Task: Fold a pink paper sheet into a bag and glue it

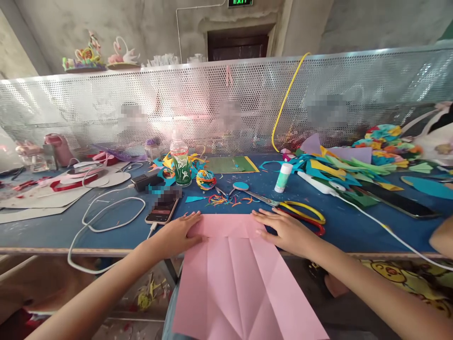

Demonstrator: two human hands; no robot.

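Watching from my end thru the head cam: the pink paper (233, 274) is right in front of the wearer, its far strip on the blue desk (120, 236) and the rest running back past the desk edge twd the body. It's got a fold line across near the far end plus a bunch of long & diagonal creases. I have both hands well apart rn, one per far corner. Left hand (180, 231) is laid over the far left corner, fingers stretched out, thumb on the sheet; right hand (281, 226) does the same on the far right corner. Can't tell if any fingertip is tucked underneath tho.

Other stuff, all relative to the paper: scissors (274, 203) w/ yellow and red handles lie just beyond its far right corner, and a glue stick (283, 178) stands upright a bit farther out on that side. Straight past the far edge there's a mess of colored scraps (224, 200), then a multicolored ball (205, 180) and a green-label bottle (182, 160) slightly left. A phone (163, 210) plugged into a white cable sits near its left side. Way off right of it: a pile of paper strips (336, 165), a dark phone (399, 200), & part of someone else's arm (442, 238).
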